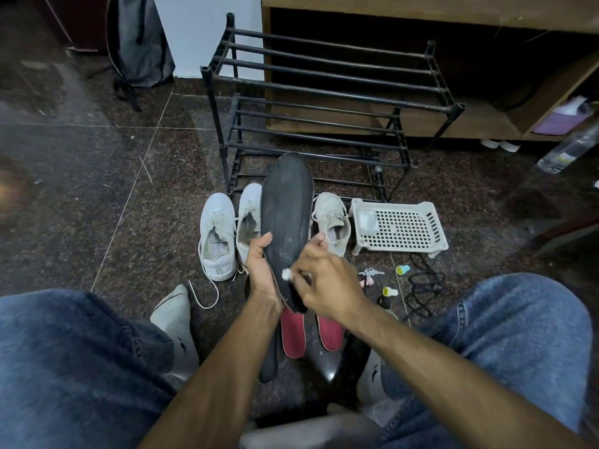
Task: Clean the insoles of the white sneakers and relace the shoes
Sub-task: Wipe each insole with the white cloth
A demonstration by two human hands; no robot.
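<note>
My left hand [260, 265] grips a long black insole [287, 209] by its left edge near the heel and holds it upright over the floor. My right hand [325, 285] pinches a small white wad [286, 273] against the insole's lower part. Three white sneakers stand on the floor behind: one at the left [216, 236], one beside it [249, 218], one to the right of the insole [332, 222]. Two red insoles [293, 333] [330, 332] and another black insole [270, 361] lie on the floor below my hands.
A black metal shoe rack [324, 102] stands behind the sneakers. A white perforated plastic tray [400, 226] sits at the right, with small caps, keys and a black cable [421, 286] near it. A loose white lace [202, 294] trails on the floor. My knees in blue jeans frame both sides.
</note>
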